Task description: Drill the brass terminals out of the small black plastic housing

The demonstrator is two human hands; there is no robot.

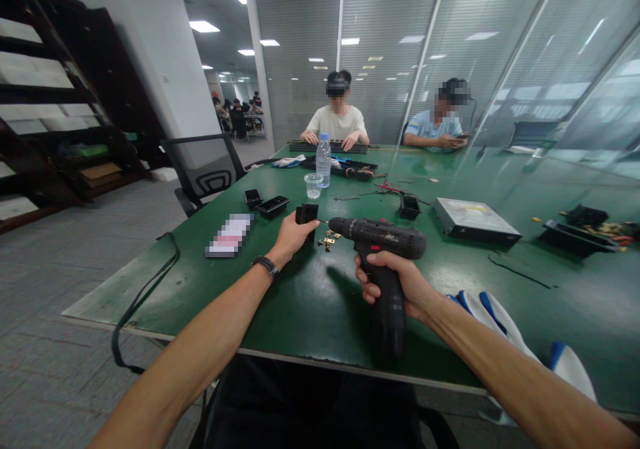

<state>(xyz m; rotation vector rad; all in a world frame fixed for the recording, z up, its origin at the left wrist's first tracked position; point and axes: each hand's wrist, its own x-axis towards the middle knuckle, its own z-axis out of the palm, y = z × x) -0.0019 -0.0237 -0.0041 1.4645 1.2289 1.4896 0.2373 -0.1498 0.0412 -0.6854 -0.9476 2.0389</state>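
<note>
My left hand [295, 236] is closed around a small black plastic housing [307, 214], held upright over the green table [280, 289]. My right hand [390, 279] grips the handle of a black cordless drill [377, 236], its index finger near the red-marked trigger area. The drill lies level, pointing left, and its thin bit [324, 221] reaches the housing by my left thumb. Whether the tip touches it cannot be made out. Small brass-coloured metal pieces [329, 241] are scattered on the table just below the bit.
Two black housings [273, 205] and a phone [230, 236] lie at left. A plastic cup [313, 186] and water bottle [324, 162] stand ahead. An optical drive [475, 221], a black tray [577, 238] and gloves [493, 316] are at right. Two people [340, 116] sit opposite.
</note>
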